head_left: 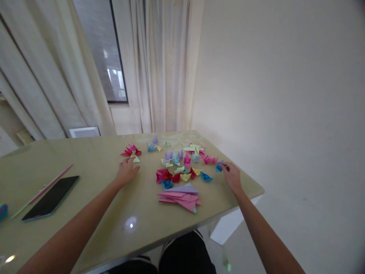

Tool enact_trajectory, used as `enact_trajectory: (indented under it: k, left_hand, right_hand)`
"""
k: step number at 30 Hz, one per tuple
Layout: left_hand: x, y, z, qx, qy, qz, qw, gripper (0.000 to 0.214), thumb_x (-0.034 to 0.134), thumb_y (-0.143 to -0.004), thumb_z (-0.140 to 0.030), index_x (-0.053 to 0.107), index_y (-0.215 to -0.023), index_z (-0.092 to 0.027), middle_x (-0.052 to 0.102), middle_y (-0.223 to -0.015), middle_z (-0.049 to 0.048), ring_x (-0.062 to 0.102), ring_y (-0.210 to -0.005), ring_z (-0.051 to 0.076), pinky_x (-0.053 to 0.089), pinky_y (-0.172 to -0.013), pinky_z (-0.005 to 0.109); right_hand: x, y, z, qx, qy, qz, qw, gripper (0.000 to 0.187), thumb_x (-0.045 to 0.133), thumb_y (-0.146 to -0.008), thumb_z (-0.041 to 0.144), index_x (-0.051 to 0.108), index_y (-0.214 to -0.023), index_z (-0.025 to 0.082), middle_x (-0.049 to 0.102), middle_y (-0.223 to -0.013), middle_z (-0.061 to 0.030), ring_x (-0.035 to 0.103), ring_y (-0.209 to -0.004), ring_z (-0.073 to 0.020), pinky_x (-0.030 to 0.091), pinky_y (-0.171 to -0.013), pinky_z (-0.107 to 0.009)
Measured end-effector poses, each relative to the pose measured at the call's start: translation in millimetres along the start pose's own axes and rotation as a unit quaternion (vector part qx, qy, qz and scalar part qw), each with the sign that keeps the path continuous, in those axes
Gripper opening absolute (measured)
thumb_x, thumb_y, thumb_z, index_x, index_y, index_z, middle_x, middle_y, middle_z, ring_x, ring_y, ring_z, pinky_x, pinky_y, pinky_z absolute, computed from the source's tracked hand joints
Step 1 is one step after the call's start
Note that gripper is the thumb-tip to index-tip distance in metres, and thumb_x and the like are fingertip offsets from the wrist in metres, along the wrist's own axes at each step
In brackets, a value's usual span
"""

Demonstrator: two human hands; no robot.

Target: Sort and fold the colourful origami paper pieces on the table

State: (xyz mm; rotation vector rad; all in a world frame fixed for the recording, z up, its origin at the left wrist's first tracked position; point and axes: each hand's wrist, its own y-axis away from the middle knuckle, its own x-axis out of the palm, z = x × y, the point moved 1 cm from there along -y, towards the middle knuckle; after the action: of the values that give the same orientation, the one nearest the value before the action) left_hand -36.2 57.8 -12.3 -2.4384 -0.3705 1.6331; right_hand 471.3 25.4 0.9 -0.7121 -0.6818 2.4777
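Between the fingertips of my right hand [232,176] is a small blue origami piece [219,166], close to the table's right edge. My left hand [127,172] rests by a pale green origami piece [135,157], its thumb and fingers apart. Just behind that piece sits a cluster of red and pink origami [131,149]. In the middle lie several folded paper pieces, among them a blue paper boat [206,176], a yellow paper boat [185,177] and a pink origami crane [210,160]. Nearer to me is a stack of pink and purple paper planes [180,198].
A dark phone or tablet [51,198] lies at the left of the glossy table [99,228], beside thin pink and green sticks [51,184]. A blue and purple object [3,211] is at the left edge. Beyond the table are a wall [279,95] and curtains [168,68].
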Motion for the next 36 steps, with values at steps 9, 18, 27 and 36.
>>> enact_trajectory:
  k: [9,18,27,36]
  left_hand:
    - [21.7,-26.5,1.4,-0.070,-0.112,0.051,0.990,0.054,0.037,-0.104,-0.050,0.067,-0.137,-0.021,0.057,-0.155,0.0228,0.052,-0.139,0.048,0.045,-0.106,0.067]
    - [-4.2,11.0,9.7,-0.038,-0.184,0.080,0.979,0.042,0.034,-0.104,-0.030,0.070,-0.121,-0.017,0.073,-0.124,0.0191,0.069,-0.114,0.036,0.056,-0.089,0.047]
    - [-36.0,76.2,66.2,-0.049,-0.122,0.048,0.990,0.050,0.039,-0.097,-0.033,0.060,-0.138,-0.013,0.067,-0.132,0.0214,0.074,-0.111,0.034,0.056,-0.099,0.047]
    - [-66.8,127.7,69.3,-0.098,0.282,0.067,0.952,0.057,0.076,-0.064,-0.059,0.069,-0.108,-0.024,0.081,-0.089,0.0076,0.078,-0.090,0.034,0.063,-0.083,0.045]
  right_hand:
    - [5.2,17.4,-37.6,0.055,0.055,-0.036,0.996,0.069,0.063,-0.080,0.076,0.075,-0.108,0.014,0.075,-0.099,-0.0143,0.061,-0.070,-0.0238,0.052,-0.070,-0.039]
    - [1.9,19.6,-41.5,0.122,0.069,-0.040,0.989,0.079,0.063,-0.075,0.086,0.076,-0.104,0.014,0.074,-0.099,-0.0143,0.057,-0.071,-0.0231,0.047,-0.070,-0.038]
    - [2.2,18.8,-36.1,0.117,0.057,-0.060,0.990,0.076,0.064,-0.072,0.086,0.075,-0.095,0.015,0.074,-0.093,-0.0142,0.058,-0.072,-0.0241,0.046,-0.070,-0.038]
    - [-1.0,47.7,14.6,0.057,0.031,-0.163,0.985,0.069,0.058,-0.083,0.074,0.068,-0.114,0.014,0.067,-0.112,-0.0172,0.058,-0.083,-0.0261,0.048,-0.071,-0.039]
